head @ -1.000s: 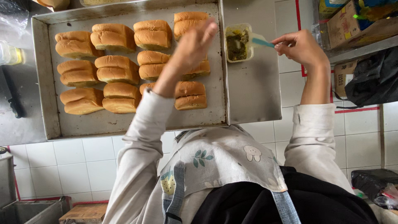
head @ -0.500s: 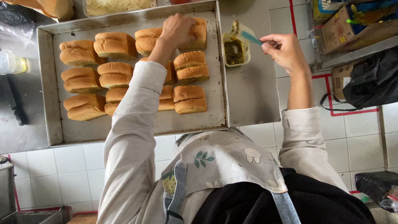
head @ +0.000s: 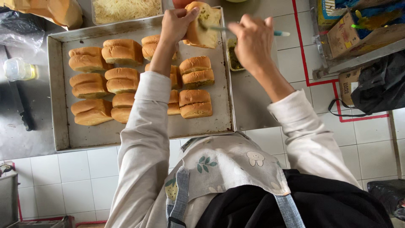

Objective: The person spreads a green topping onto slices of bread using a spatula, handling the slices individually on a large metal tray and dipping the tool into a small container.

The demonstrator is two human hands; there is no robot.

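My left hand (head: 176,22) holds a split golden bun (head: 204,24) lifted above the far right corner of a metal baking tray (head: 59,126). My right hand (head: 252,39) grips a teal-handled spreader (head: 249,30) whose tip lies inside the bun's opened cut. Several more buns (head: 105,80) sit in rows on the tray. A small container of green-brown filling (head: 234,59) stands on the steel counter just right of the tray, partly hidden by my right hand.
A tub of shredded cheese (head: 126,9) stands behind the tray. A lidded jar (head: 17,69) and a dark knife (head: 23,109) lie at the left. Cardboard boxes (head: 358,29) and a black bag (head: 379,84) sit on the tiled floor at the right.
My left hand picked a bun off the tray and lifted it. My right hand brought the spreader from the filling container over to the bun.
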